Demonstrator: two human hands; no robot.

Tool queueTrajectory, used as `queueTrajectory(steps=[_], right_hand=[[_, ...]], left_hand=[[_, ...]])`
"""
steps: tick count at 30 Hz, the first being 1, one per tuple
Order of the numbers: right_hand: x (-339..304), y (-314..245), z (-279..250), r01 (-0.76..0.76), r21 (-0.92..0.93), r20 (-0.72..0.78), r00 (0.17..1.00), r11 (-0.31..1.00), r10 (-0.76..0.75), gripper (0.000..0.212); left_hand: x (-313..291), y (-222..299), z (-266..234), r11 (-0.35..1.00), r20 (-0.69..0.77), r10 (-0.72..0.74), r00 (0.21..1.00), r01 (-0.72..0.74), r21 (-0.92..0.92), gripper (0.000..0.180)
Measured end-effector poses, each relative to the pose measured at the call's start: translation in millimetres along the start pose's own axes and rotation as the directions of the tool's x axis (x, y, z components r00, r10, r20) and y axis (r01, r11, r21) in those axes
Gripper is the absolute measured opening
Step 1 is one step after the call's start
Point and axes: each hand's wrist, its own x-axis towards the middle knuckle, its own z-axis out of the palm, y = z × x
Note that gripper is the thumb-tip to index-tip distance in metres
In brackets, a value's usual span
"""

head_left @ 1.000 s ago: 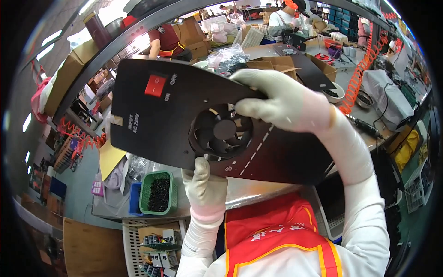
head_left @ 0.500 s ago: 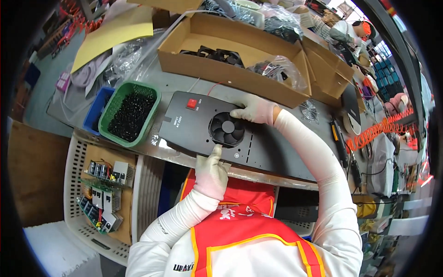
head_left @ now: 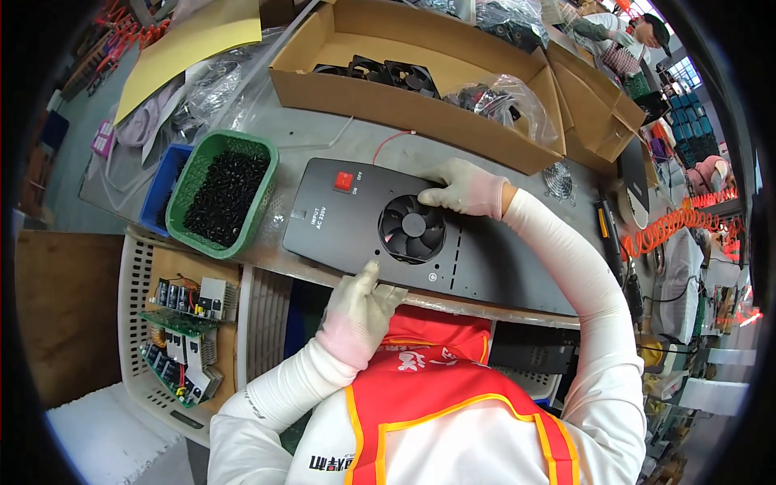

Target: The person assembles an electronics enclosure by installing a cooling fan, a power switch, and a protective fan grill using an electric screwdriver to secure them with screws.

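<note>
A dark panel (head_left: 485, 260) is grasped by the fingers of the left hand (head_left: 360, 311) and, seemingly, the partly hidden right hand (head_left: 470, 190). Lifted a second ago, it is now laid on the surface (head_left: 293, 133). White lettering is printed by its red switch (head_left: 343, 181). Beyond, a cardboard box (head_left: 420, 129) and a co-worker (head_left: 596, 31) are seen.

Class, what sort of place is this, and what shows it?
Probably an electronics assembly workshop: circuit boards lie in a white crate, a green basket holds small black parts, and a dark panel has a fan in its opening.
</note>
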Motion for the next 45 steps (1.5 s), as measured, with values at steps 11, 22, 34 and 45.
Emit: queueTrajectory(steps=[11, 22, 34, 45], right_hand=[[2, 11, 18, 0.052, -0.163, -0.171, 0.982, 0.985, -0.080, 0.043], [-16, 11, 41, 0.075, -0.324, -0.389, 0.898, 0.943, -0.205, 0.041], [-292, 156, 47, -0.716, -0.028, -0.962, 0.208, 0.698, 0.175, 0.047], [-288, 155, 79, -0.673, 0.200, -0.859, 0.229, 0.712, 0.458, 0.047]], left_hand=[[-6, 12, -7, 0.985, 0.087, -0.052, 0.995, 0.037, 0.168, 0.033], [-48, 56, -9, 0.323, -0.095, -0.253, 0.963, 0.176, 0.930, 0.052], [5, 11, 1, -0.784, 0.800, -0.034, 0.599, -0.512, 0.351, 0.071], [18, 22, 17, -0.769, 0.784, -0.051, 0.619, -0.525, 0.365, 0.045]])
